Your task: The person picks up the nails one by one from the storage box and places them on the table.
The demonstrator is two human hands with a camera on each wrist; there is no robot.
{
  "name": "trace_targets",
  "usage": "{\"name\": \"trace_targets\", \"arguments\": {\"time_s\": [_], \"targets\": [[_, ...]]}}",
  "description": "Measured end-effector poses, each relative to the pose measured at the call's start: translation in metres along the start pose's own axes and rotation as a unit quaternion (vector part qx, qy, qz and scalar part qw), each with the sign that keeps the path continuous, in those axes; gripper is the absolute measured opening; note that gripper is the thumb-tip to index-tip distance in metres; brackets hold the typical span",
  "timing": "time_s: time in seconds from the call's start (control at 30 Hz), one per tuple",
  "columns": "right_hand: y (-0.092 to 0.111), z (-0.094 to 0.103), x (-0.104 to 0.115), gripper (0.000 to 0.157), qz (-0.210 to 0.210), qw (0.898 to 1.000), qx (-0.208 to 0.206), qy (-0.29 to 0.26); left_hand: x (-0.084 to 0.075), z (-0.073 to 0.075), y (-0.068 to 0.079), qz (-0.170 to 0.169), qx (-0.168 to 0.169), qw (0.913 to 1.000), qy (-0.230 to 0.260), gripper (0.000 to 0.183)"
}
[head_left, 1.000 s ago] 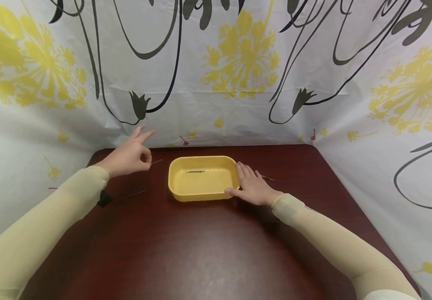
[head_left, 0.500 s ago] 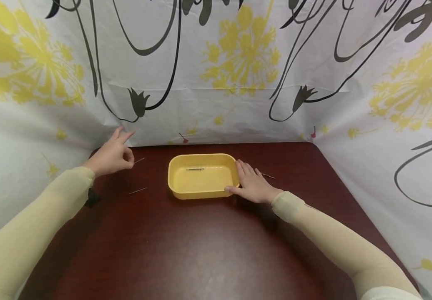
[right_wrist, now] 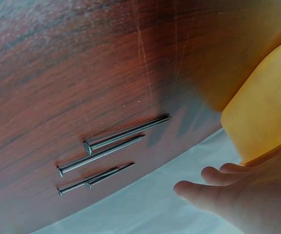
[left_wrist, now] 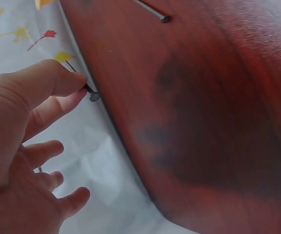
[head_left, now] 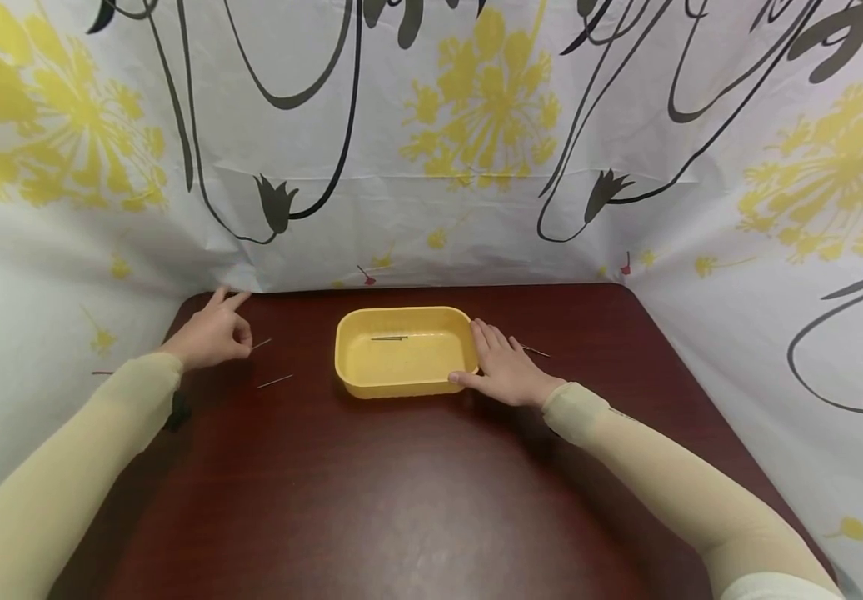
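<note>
Near the table's far left corner, my left hand point(head_left: 210, 335) pinches a nail point(head_left: 261, 343) between thumb and forefinger. Its flat head point(left_wrist: 93, 96) pokes out past the fingertips in the left wrist view, and the other fingers spread away. Another nail point(head_left: 275, 381) lies on the table just in front of that hand. My right hand point(head_left: 502, 367) rests with extended fingers against the right side of a yellow plastic tray point(head_left: 409, 388). Inside the tray lie thin dark nails point(head_left: 389, 338), too small to count.
Several nails point(right_wrist: 116, 144) of differing sizes lie beside the right hand. A dark object point(head_left: 177, 412), partly hidden, sits under the left forearm. The dark red table point(head_left: 401, 483) meets a patterned cloth point(head_left: 431, 208) along its back and sides.
My left hand has moved left, away from the tray, then dropped lower towards the table, still pinching the nail. The right hand and tray have stayed in place.
</note>
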State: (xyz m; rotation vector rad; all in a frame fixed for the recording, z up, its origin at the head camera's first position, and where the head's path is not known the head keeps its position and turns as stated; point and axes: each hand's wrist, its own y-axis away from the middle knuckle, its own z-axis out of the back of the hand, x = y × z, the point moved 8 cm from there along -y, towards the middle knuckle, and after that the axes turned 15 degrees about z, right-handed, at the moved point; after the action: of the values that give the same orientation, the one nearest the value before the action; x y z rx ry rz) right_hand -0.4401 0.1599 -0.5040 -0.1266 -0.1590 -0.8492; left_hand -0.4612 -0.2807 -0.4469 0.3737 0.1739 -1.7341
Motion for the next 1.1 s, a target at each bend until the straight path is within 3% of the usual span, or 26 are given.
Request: {"name": "trace_targets", "arguments": {"time_s": [0.2, 0.67, 1.1], "targets": [[0.000, -0.001, 0.000, 0.116, 0.002, 1.000, -0.005, 0.001, 0.009, -0.020, -0.002, 0.002, 0.010, 0.9999, -0.005, 0.020], [0.000, -0.001, 0.000, 0.115, 0.000, 1.000, 0.003, -0.001, 0.025, -0.051, -0.003, -0.002, 0.032, 0.9994, -0.014, 0.022], [0.000, -0.002, -0.001, 0.116, -0.002, 1.000, 0.002, -0.004, 0.024, -0.055, -0.001, -0.018, 0.027, 0.9995, 0.000, 0.026]]}}
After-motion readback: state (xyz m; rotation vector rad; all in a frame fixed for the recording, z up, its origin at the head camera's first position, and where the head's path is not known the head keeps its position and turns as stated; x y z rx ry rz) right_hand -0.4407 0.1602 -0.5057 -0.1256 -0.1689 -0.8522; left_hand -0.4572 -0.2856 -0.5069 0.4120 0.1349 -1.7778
